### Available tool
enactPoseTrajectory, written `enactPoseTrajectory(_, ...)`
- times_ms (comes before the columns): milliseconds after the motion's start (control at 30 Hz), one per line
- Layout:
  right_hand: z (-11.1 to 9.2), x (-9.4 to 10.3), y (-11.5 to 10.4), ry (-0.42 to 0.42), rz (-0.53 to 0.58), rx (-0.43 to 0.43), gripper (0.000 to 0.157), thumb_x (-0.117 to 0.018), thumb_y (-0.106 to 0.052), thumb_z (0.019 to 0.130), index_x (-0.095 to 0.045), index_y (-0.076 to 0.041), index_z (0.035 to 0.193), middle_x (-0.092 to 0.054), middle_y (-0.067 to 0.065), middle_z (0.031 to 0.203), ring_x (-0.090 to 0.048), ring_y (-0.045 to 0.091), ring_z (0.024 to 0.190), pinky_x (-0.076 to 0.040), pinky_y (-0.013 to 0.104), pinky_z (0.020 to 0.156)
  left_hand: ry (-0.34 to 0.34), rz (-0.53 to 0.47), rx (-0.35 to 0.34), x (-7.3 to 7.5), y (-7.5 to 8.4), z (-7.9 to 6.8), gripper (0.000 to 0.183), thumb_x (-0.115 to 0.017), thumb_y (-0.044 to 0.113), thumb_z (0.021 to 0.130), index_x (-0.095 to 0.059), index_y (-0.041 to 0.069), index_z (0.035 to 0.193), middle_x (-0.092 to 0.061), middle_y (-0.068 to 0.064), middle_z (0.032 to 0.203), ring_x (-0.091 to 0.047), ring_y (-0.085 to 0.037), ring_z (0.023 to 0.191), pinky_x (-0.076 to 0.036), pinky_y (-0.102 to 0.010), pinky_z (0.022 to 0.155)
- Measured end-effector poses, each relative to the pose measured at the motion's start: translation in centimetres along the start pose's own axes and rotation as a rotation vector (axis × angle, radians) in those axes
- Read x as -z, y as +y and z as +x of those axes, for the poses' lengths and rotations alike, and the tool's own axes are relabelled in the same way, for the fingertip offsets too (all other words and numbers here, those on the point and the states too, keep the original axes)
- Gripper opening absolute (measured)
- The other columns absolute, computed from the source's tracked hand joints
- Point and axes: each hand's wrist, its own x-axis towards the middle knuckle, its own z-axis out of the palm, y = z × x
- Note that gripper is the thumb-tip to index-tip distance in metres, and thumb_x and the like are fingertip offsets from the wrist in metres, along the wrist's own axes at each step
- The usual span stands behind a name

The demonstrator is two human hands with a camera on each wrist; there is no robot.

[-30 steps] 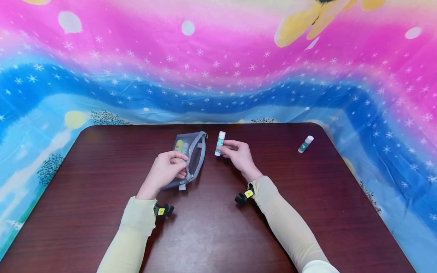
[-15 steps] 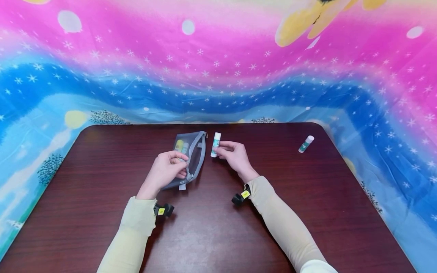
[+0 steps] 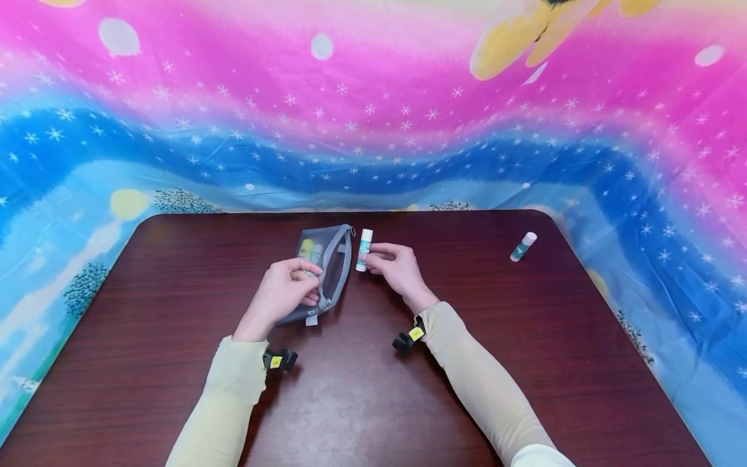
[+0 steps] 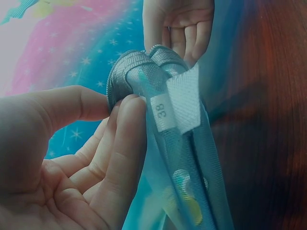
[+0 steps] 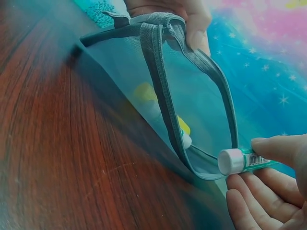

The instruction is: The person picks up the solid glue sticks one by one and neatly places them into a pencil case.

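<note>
A grey mesh zipper pouch (image 3: 344,279) lies on the table with its mouth spread toward the right. My left hand (image 3: 286,288) pinches the zipper edge between thumb and fingers; the left wrist view shows a white tag (image 4: 184,100) beside this grip. Through the mesh show a yellow item (image 3: 306,248) and a pale green tube (image 3: 316,251). My right hand (image 3: 397,269) pinches a glue stick (image 3: 365,250) with a green label and white ends, held upright just right of the pouch mouth. In the right wrist view, its white end (image 5: 231,162) is close by the zipper rim.
Another green and white glue stick (image 3: 523,247) rests at the right rear of the dark wooden table (image 3: 467,259). A colourful printed cloth (image 3: 373,130) hangs behind the table and along its sides.
My right hand has moved a little left with the glue stick, bringing it nearer the pouch mouth. The left hand and pouch have stayed in place.
</note>
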Motion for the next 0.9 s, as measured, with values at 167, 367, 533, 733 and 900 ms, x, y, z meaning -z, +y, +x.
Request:
enactPoseTrajectory(167,-0.1,-0.1,0.1,-0.019,0.007,-0.01,0.036,-0.076,-0.023,0.078,-0.068,-0.01,0.11,-0.07,0.007,0.092,-0.066,0.03,0.083,-0.054,0.039,0.076,-0.002,-0.001,0.006,0.0,-0.1,0.0,0.015,-0.063,0.011,0.086,-0.064,0.005,0.1,-0.066,-0.013,0.073,-0.066,-0.025,0.063,-0.057,-0.034,0.06)
enactPoseTrajectory(367,-0.3,-0.2,-0.2,-0.048,0.01,-0.015,0.036,-0.076,-0.023,0.079,-0.068,-0.009,0.111,-0.07,0.009,0.093,-0.067,0.028,0.082,-0.054,0.04,0.077,0.002,-0.002,0.004,0.0,-0.1,0.0,0.015,-0.063,0.011,0.086,-0.064,0.004,0.1,-0.066,-0.013,0.073,-0.066,-0.025,0.063,-0.057,-0.034,0.06)
enactPoseTrajectory(533,-0.2,-0.6,0.0,-0.044,0.006,-0.004,0.034,-0.077,-0.023,0.078,-0.069,-0.009,0.108,-0.07,0.008,0.09,-0.067,0.023,0.078,-0.055,0.039,0.074,0.001,-0.003,0.008,0.0,0.0,0.0,0.016,-0.063,0.011,0.085,-0.064,0.004,0.1,-0.066,-0.013,0.073,-0.066,-0.025,0.063,-0.057,-0.034,0.06)
enactPoseTrajectory(733,-0.1,-1.1,0.0,-0.047,0.009,0.0,0.033,-0.077,-0.021,0.078,-0.069,-0.008,0.108,-0.07,0.008,0.089,-0.068,0.024,0.077,-0.055,0.04,0.074,0.004,-0.001,0.015,-0.1,-0.1,0.0,0.016,-0.064,0.012,0.086,-0.064,0.005,0.1,-0.066,-0.013,0.073,-0.066,-0.024,0.063,-0.057,-0.033,0.06)
enactPoseTrajectory(900,-0.1,-1.4,-0.2,-0.061,0.015,0.002,0.032,-0.076,-0.019,0.079,-0.069,-0.006,0.108,-0.07,0.009,0.09,-0.068,0.026,0.077,-0.055,0.042,0.073,0.004,-0.008,0.019,-0.2,-0.1,0.1,0.016,-0.064,0.012,0.086,-0.064,0.004,0.1,-0.066,-0.013,0.073,-0.066,-0.025,0.063,-0.057,-0.033,0.06)
